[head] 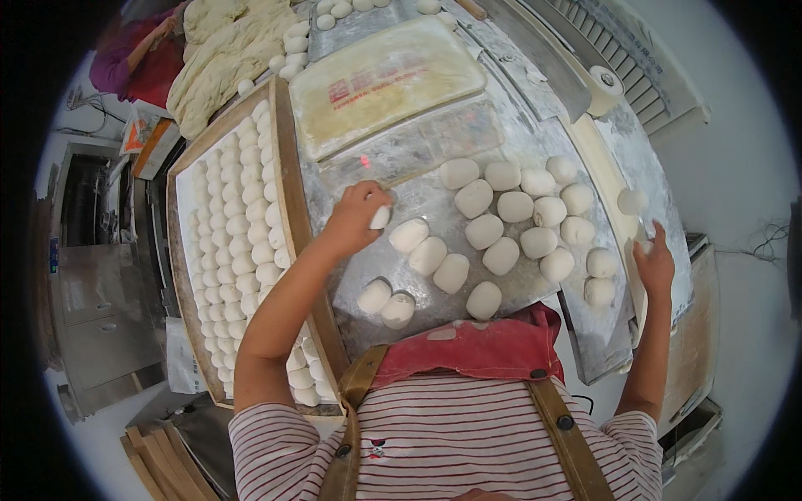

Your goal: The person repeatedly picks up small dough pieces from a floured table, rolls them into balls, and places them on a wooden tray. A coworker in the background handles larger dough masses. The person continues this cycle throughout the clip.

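My left hand is curled around a white dough ball above the floured metal worktop, near the inner wall of a wooden tray. At the far right, my right hand has its fingers about another dough ball at a narrow pale conveyor belt; the hand partly hides it. Just beyond those fingers, a further dough ball sits on the belt. Between my hands, several rounded dough pieces are spread over the worktop, some touching.
Rows of dough balls fill the wooden tray. A lidded plastic box bearing red writing stands behind. A large dough mass lies at back left, beside another person. A machine roller is at back right.
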`<state>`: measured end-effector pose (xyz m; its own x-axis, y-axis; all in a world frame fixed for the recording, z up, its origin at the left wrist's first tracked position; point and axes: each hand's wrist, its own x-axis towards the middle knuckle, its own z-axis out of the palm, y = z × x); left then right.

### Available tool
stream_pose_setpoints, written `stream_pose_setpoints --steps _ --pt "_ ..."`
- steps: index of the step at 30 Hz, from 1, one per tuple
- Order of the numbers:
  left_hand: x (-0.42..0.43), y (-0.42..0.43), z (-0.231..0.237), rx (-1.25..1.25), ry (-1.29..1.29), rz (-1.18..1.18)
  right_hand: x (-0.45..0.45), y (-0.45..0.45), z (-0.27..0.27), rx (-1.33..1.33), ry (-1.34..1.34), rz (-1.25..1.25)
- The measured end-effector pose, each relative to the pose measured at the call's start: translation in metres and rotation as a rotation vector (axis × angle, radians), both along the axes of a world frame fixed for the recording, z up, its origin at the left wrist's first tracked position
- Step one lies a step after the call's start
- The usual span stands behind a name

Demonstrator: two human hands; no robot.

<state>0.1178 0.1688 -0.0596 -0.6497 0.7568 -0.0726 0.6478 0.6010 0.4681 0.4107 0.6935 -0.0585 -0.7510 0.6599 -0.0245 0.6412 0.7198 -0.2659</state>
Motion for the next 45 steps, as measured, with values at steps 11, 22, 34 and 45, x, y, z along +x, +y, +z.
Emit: stream_pose_setpoints --steps 11,22,34,45 --pt "-0.098 -0.005 0.174 0.117 1.102 0.295 -0.113 0.025 0.035 -0.57 -0.074 0.164" --pt "0.046 0.052 0.016 -0.077 0.095 -0.583 -0.18 -0.123 0.153 -0.944 0.637 0.665" --pt "0.112 0.065 0.004 -0.217 0.278 -0.256 0.045 0.016 -0.014 -0.349 0.26 -0.21" --pt "0.03 0.035 0.002 0.373 -0.631 0.275 -0.002 0.01 -0.016 0.047 0.219 -0.054"
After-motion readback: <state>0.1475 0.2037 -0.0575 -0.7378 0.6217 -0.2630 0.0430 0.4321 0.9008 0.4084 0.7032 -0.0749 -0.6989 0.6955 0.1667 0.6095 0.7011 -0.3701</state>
